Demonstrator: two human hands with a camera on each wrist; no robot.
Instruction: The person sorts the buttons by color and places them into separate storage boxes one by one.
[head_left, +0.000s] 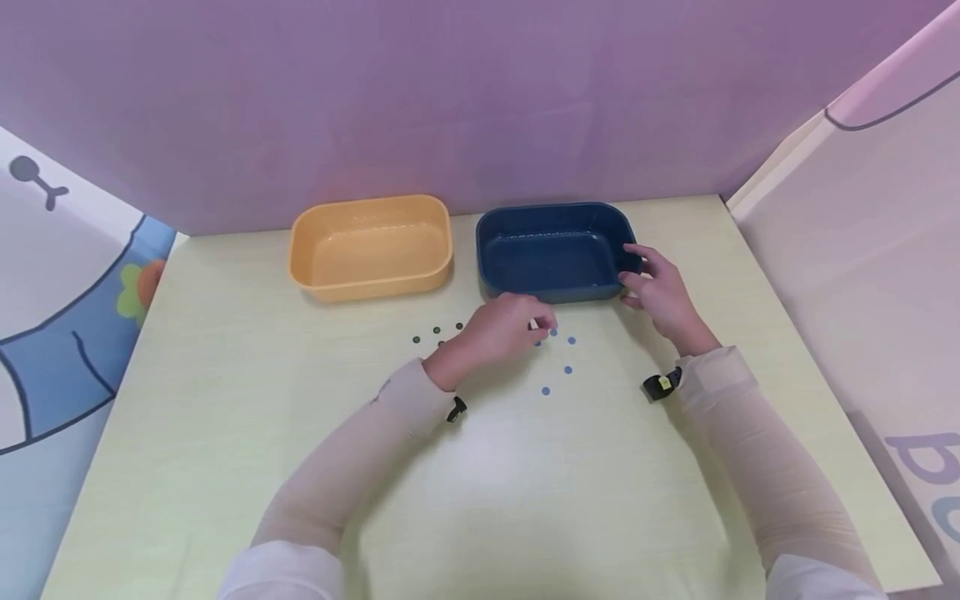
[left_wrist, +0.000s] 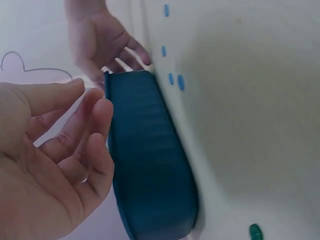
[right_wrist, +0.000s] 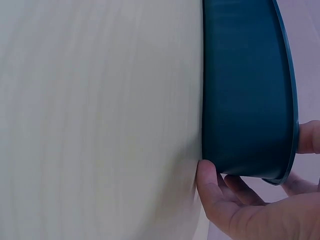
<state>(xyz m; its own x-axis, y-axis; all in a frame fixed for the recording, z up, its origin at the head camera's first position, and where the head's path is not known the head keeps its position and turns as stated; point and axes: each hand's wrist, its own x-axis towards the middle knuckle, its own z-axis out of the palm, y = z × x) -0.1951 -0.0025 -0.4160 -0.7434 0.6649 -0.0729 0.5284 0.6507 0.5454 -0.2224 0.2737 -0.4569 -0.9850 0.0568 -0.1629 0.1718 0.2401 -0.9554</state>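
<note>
My right hand grips the right end of a dark blue rectangular tub. In the right wrist view one finger lies over the rim, while other fingertips are low against the outer wall. My left hand hovers by the tub's front side, fingers loosely bent. Nothing shows between its thumb and fingers in the left wrist view. Small flat blue discs lie on the table close to the left fingertips. Several dark green discs are on its other side, some partly hidden by the hand.
To the left of the blue tub stands a yellow-orange tub, with a narrow gap between them. Both are at the back edge of the pale wooden table, against a purple wall panel. Printed panels flank the sides.
</note>
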